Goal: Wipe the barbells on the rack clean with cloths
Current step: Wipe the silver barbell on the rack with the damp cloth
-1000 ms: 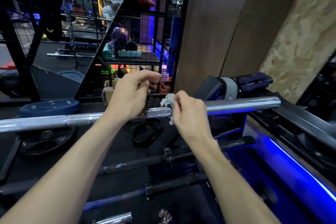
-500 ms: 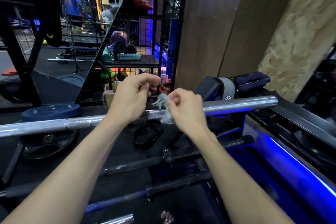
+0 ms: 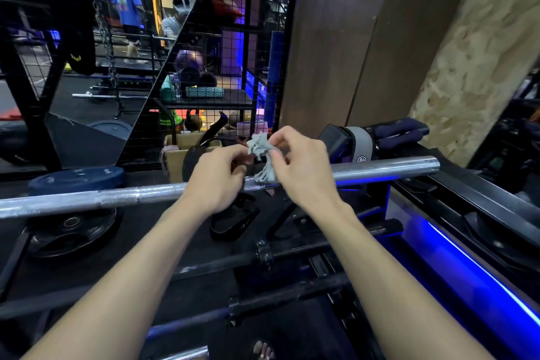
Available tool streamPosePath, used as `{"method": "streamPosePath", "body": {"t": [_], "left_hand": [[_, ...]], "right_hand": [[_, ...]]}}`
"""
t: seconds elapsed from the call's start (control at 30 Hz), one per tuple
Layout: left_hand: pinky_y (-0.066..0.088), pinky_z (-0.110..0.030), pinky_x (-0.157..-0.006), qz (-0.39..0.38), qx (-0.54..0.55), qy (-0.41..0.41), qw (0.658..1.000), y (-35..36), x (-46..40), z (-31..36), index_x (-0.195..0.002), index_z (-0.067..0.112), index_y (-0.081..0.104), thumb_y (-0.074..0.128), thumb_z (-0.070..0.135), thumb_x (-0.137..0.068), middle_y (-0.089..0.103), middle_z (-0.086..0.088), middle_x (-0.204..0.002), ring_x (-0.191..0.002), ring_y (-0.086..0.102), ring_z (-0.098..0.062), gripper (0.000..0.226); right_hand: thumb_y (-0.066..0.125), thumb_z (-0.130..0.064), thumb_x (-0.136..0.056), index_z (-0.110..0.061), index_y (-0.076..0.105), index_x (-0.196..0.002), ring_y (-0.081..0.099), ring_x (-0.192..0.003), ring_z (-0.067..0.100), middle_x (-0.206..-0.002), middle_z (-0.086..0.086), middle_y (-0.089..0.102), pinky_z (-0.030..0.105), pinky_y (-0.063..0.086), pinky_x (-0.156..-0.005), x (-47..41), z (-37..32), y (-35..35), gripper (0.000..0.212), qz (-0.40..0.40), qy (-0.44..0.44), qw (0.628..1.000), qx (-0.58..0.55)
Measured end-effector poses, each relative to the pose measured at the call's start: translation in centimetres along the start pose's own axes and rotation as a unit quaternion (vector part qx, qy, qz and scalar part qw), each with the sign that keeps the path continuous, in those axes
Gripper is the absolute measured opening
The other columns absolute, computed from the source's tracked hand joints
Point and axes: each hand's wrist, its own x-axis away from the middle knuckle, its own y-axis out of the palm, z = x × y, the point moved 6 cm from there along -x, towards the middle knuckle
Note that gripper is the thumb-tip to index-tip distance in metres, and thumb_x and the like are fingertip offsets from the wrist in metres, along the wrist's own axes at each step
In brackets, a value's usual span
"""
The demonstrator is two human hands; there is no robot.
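Head view, both hands (image 3: 216,181) (image 3: 304,172) pinching crumpled grey cloth (image 3: 261,155) above silver barbell (image 3: 380,169).

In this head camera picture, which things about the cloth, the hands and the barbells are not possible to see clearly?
- Chrome barbell: its left end is cut off by the picture edge; its middle is hidden behind the left hand, the right hand and the grey cloth.
- Cloth: crumpled, so its full shape is hidden by both hands' fingers.
- Dark lower barbells: partly covered by the forearms and lost in shadow.
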Motion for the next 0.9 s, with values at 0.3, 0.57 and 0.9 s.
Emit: {"method": "streamPosePath", "body": {"t": [0.3,0.57,0.9], "left_hand": [[0.050,-0.031,-0.092,0.005,-0.028,0.011,1.000,0.6,0.5,-0.2,-0.115,0.020,0.068,0.061,0.003,-0.091,0.072,0.006,-0.104,-0.100,0.065,-0.018,0.029],[0.048,-0.025,-0.089,-0.017,-0.032,0.018,0.999,0.5,0.9,0.4,-0.108,0.032,0.074,0.056,0.001,-0.094,0.068,0.024,-0.096,-0.094,0.058,-0.001,0.038],[0.050,-0.027,-0.087,-0.043,-0.043,0.011,0.998,0.8,0.5,0.5,-0.109,0.030,0.074,0.054,-0.001,-0.094,0.070,0.021,-0.097,-0.095,0.061,-0.005,0.040]], "right_hand": [[0.053,-0.004,-0.096,-0.011,0.048,-0.117,0.062,-0.098,0.040,-0.108,0.012,0.065,0.039,0.034,-0.069,2.0,-2.1,2.4,0.023,-0.117,-0.024,0.960,0.251],[0.055,-0.026,-0.092,-0.023,0.057,-0.101,0.065,-0.085,0.033,-0.088,0.001,0.071,0.042,0.050,-0.074,10.9,2.1,1.8,0.010,-0.148,0.066,0.979,0.124],[0.052,0.001,-0.094,-0.010,0.067,-0.095,0.064,-0.073,0.018,-0.088,0.010,0.071,0.029,0.052,-0.058,11.1,7.8,-3.6,0.018,0.036,0.417,0.810,-0.410]]}}
